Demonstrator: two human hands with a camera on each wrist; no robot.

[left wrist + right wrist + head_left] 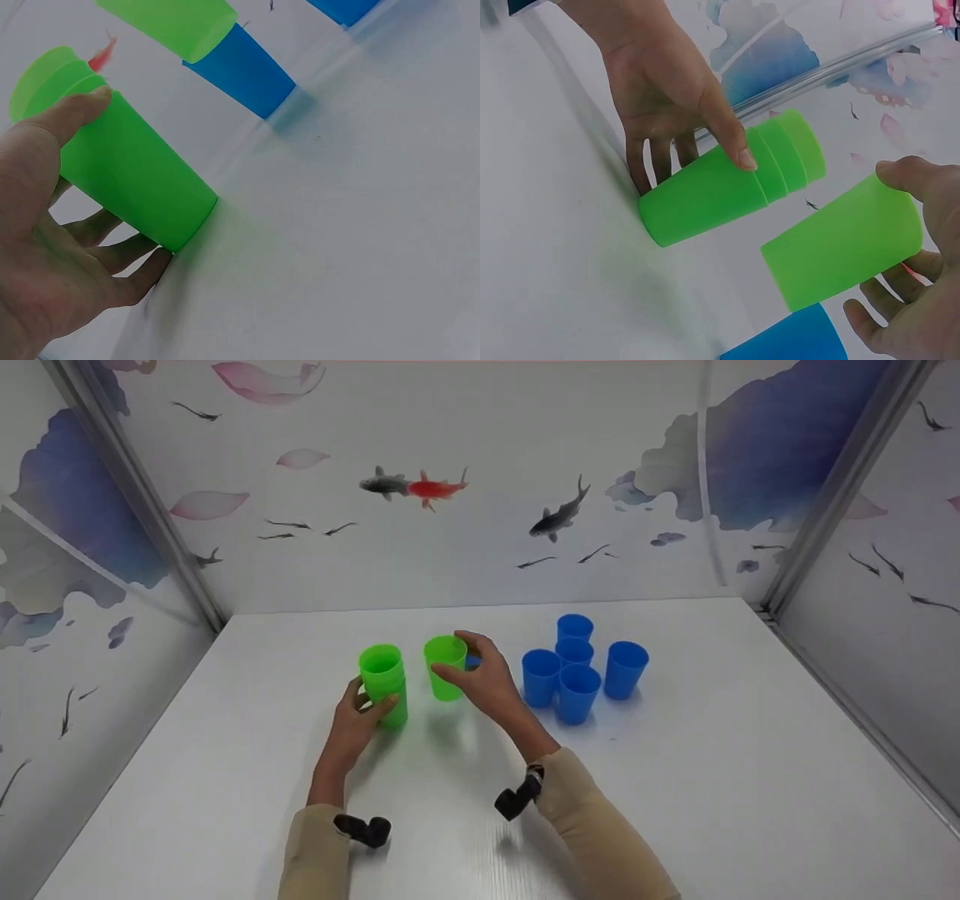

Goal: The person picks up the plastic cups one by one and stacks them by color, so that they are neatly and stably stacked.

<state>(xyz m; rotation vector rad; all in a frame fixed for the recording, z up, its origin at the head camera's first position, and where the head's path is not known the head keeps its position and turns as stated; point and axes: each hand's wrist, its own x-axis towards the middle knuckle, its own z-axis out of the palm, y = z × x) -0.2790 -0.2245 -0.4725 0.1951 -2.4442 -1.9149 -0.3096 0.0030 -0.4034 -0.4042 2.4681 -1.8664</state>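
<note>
My left hand (365,706) grips a stack of nested green cups (384,684) that stands upright on the white table (675,780), thumb on the near side and fingers round the far side. The wrist views show the same green stack (127,172) (727,184). Just to its right, my right hand (480,675) holds a single green cup (446,667) by its side, seemingly a little above the table. The right wrist view shows this single cup (844,244) with my thumb on top and fingers beneath. One blue cup (472,661) peeks out behind that hand.
Several upright blue cups (576,669) cluster to the right of my right hand. Walls printed with fish (420,487) close the table in at the back and both sides. Bare tabletop lies in front of the cups.
</note>
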